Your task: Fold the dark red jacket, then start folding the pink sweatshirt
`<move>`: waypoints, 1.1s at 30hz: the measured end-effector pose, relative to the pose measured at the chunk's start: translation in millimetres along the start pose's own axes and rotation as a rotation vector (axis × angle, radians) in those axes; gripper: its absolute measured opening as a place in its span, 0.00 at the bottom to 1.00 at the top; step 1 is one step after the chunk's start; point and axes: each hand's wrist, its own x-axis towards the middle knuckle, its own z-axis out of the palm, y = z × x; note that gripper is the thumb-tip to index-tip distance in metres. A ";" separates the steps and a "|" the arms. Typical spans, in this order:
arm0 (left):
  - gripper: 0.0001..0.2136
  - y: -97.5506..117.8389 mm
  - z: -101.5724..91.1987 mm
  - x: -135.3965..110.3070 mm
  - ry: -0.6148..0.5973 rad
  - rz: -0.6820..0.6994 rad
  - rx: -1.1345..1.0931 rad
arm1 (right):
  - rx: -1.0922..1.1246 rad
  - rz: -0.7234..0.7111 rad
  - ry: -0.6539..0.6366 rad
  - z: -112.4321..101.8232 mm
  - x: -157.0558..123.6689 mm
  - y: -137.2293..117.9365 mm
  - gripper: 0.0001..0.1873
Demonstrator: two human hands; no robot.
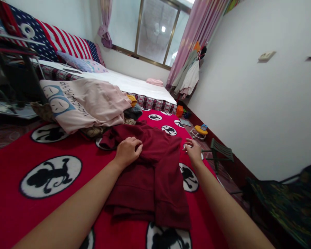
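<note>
On the red blanket (12, 214) lies the folded maroon garment (155, 180), the left hand (128, 151) resting curled on it at 11 o'clock, grip unclear, the right hand (193, 151) half open and holding nothing at its 1 o'clock edge.

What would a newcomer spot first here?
The bright red blanket with black-and-white cartoon circles fills the foreground. A maroon garment lies part-folded on its middle, with the left hand resting on its upper part and the right hand by its right edge. Behind, a pink clothes pile sits left of centre, and a flag-patterned cover lies top left.
</note>
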 end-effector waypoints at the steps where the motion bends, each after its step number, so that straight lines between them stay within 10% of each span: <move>1: 0.11 -0.4 2.5 -0.8 -0.018 -0.016 0.006 | -0.048 0.012 -0.001 4.6 13.1 2.6 0.24; 11: 0.10 -2.6 8.0 -3.9 0.053 -0.104 0.078 | -0.384 -0.093 -0.006 39.8 61.2 -13.4 0.14; 19: 0.09 0.3 4.8 -8.3 0.081 -0.160 0.107 | -0.590 -0.050 -0.043 74.6 30.9 -37.9 0.20; 24: 0.12 -2.8 -0.4 -3.0 0.148 -0.227 0.033 | -0.549 -0.304 -0.030 91.4 -7.7 -57.2 0.15; 29: 0.10 -31.7 -21.2 4.2 0.410 -0.324 0.120 | -0.598 -0.437 -0.111 114.2 -54.8 -40.2 0.21; 33: 0.13 -58.6 -41.7 4.2 0.362 -0.541 0.239 | -0.493 -0.444 -0.118 112.7 -58.4 -32.4 0.20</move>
